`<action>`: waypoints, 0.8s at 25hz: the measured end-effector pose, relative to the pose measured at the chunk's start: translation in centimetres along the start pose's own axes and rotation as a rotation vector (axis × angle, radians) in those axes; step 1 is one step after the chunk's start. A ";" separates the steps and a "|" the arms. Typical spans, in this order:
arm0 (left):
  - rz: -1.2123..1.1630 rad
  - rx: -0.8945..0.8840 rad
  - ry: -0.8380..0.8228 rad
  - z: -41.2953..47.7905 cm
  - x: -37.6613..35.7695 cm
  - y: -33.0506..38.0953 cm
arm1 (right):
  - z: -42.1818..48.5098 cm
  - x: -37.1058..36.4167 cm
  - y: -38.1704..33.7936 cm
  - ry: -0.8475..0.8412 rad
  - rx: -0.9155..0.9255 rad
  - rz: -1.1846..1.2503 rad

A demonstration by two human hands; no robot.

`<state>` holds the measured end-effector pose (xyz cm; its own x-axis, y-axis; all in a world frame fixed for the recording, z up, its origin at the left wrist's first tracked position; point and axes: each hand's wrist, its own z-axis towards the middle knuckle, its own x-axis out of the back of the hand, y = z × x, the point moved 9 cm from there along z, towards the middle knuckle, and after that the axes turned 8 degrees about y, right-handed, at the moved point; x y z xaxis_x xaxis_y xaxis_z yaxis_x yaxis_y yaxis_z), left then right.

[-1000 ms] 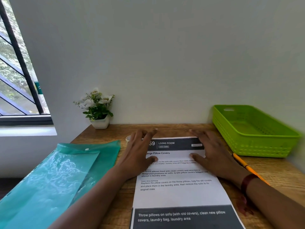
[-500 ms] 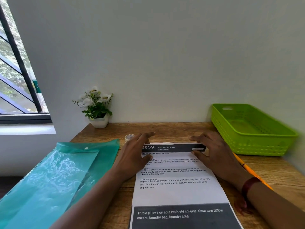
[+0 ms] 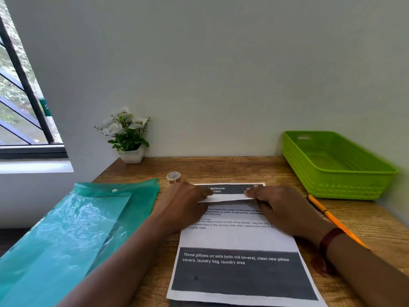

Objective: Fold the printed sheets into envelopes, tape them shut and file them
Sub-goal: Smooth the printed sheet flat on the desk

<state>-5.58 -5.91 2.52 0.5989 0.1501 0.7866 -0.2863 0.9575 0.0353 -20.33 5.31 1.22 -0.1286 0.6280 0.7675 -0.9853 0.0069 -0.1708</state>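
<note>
A printed sheet (image 3: 238, 238) lies on the wooden desk (image 3: 221, 169) in front of me, with a dark band of white text near its bottom. Its top edge is turned over toward me, showing a white strip. My left hand (image 3: 183, 202) and my right hand (image 3: 281, 209) pinch that folded edge at its two ends. Under it another sheet (image 3: 230, 189) shows a dark header reading BEDROOM. A small roll of tape (image 3: 173, 177) stands just beyond my left hand. Teal plastic folders (image 3: 73, 227) lie at the left.
A green plastic basket (image 3: 345, 173) stands at the right against the wall. An orange pencil (image 3: 332, 218) lies between it and my right wrist. A small potted plant (image 3: 128, 138) stands at the back left by the window.
Both hands went from lying flat on the sheet's top to lifting its top edge and folding it toward me. The BEDROOM sheet underneath came into view.
</note>
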 end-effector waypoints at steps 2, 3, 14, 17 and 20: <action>0.024 -0.058 -0.044 0.0 -0.4 0.8 | 0.0 -0.9 0.0 -0.080 -0.010 -0.031; 0.035 -0.070 -0.062 -0.1 -0.6 1.1 | -0.1 -1.2 0.0 -0.110 -0.008 -0.048; 0.009 0.099 -0.609 -2.7 -5.9 1.0 | -1.9 -5.6 -0.8 -0.545 -0.035 -0.120; 0.025 0.092 -0.630 -2.9 -6.3 1.3 | -1.9 -6.1 -1.7 -0.571 -0.013 -0.100; 0.048 0.110 -0.643 -3.1 -6.4 1.2 | -2.2 -6.3 -1.5 -0.597 -0.021 -0.100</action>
<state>-7.46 -4.96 -4.36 0.0266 -0.0181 0.9995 -0.3968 0.9175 0.0272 -17.76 3.05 -4.72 -0.0827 0.0787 0.9935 -0.9942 0.0628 -0.0878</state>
